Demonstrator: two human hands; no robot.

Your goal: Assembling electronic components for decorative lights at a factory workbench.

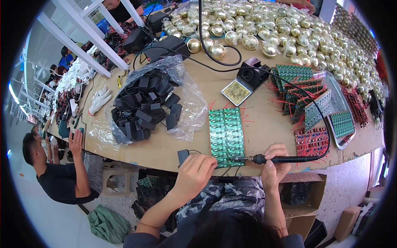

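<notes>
My right hand [274, 167] grips a soldering iron [285, 159] by its black handle. The iron's tip rests at the lower part of a green circuit board panel [225, 134] lying on the table in front of me. At the panel's lower left corner my left hand [195, 171] is closed in a pinch. A thin dark wire runs from a small black box [183, 157] into its fingers; the fingertips hide the wire's end. Red wires stick out along the panel's sides. Beyond the panel stands a black soldering iron stand [252, 74] with a yellowish sponge tray [237, 91].
A clear plastic bag [190, 99] of black boxes lies left, beside a white glove [100, 100]. Stacked circuit boards [293, 72] and a metal tray [346, 142] stand right. Many gold balls [248, 25] cover the far side. The iron's cord crosses the table. A person [53, 173] sits left.
</notes>
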